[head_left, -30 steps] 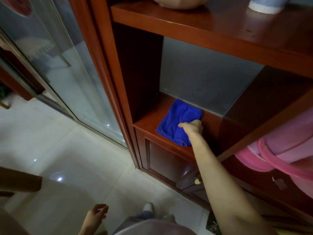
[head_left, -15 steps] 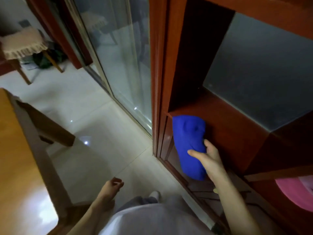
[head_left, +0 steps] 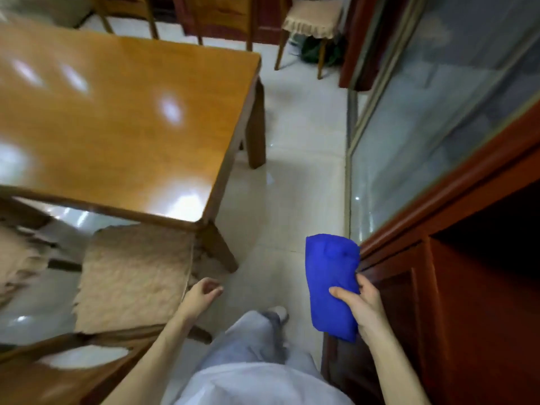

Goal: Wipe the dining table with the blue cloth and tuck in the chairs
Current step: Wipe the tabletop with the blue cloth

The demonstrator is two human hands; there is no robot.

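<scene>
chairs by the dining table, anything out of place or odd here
Yes. The near chair stands pulled out, its cushioned seat out from under the dining table rather than tucked in. A far chair stands apart from the table, by the glass door. No spill shows on the table, only light glare.

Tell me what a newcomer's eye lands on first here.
The bright blue cloth at lower right stands out most, gripped in the right hand beside the red-brown cabinet. Next is the glossy dining table filling the upper left, with light glare on its top. At its near corner a chair with a beige cushion sits mostly out from under it, the left hand loosely curled beside it.
</scene>
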